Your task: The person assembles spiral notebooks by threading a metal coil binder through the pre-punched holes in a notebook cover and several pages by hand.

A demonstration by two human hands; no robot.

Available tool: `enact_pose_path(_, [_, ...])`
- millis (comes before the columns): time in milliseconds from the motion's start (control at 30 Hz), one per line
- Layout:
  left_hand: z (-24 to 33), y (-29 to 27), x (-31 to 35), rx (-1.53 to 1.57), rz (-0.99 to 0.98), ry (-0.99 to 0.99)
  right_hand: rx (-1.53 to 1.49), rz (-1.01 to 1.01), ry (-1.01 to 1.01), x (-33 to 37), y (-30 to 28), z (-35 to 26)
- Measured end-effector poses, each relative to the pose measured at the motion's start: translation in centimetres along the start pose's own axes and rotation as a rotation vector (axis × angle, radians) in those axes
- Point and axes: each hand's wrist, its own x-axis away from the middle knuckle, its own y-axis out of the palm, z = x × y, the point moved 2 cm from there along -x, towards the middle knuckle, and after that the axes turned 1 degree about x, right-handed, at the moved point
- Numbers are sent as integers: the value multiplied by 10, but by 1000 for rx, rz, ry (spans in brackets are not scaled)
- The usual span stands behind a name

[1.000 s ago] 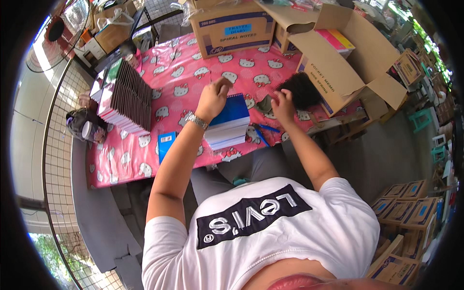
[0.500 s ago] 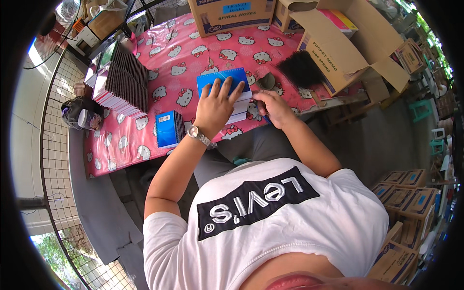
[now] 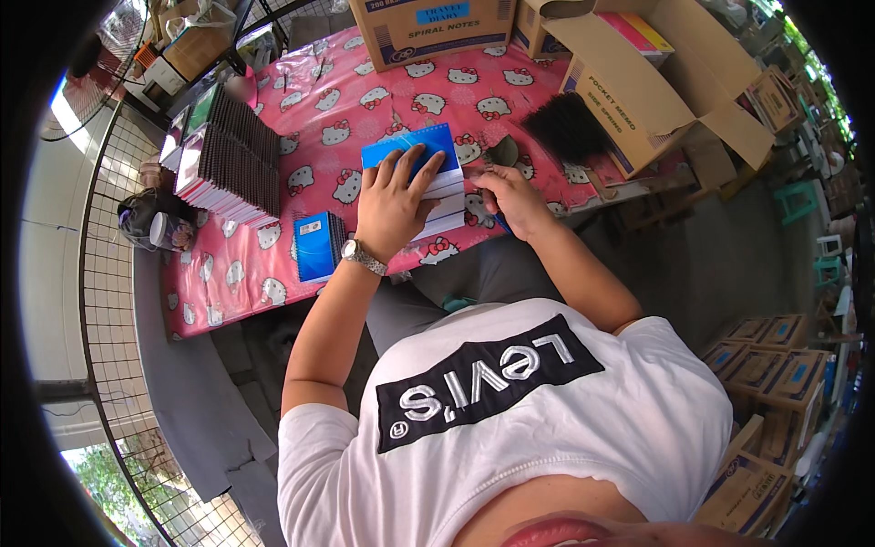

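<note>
A blue-covered notepad [image 3: 439, 139] tops a stack of white paper blocks [image 3: 445, 219] near the table's front edge. My left hand [image 3: 394, 196] lies across the blue cover with its fingers spread. At the right side of the stack, my right hand [image 3: 513, 199] is closed, thumb and forefinger pinched by the pad's edge. What they hold is too small to make out; a bit of something blue shows beneath that hand. Left of my left wrist stands a small pile of blue spiral notebooks [image 3: 315, 248]. A heap of thin black spiral coils [image 3: 567, 130] lies beyond my right hand.
Tall stacks of dark-bound notebooks [image 3: 230, 164] stand on the left of the pink patterned tablecloth [image 3: 305, 118]. A small grey-green object [image 3: 502, 152] sits beside the pad. An open carton [image 3: 629, 114] is at the right, a closed carton [image 3: 436, 32] at the back.
My left hand and the blue notepad under it have shifted slightly left and toward me. My right hand stays in nearly the same place, still pinched.
</note>
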Motion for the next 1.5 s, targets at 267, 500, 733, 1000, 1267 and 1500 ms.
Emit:
enact_pose_path(267, [-3,-1,1,38,23,-30,13,-4,-17,-5,-3,6])
enact_pose_path(500, [-4,2,2,45,41,-23,18,38,-13,-2,2,6])
enact_pose_path(733, [-5,0,1,48,40,-26,-37,-30,25,-9,-2,4])
enact_pose_path(1000, [-4,0,1,31,57,-37,-139,-82,88,-9,-3,2])
enact_pose_path(1267, [-3,-1,2,17,43,-20,-148,-175,221,-16,-5,-11])
enact_pose_path(1500, [-3,-3,0,71,98,-52,-47,-88,114,-23,-4,5])
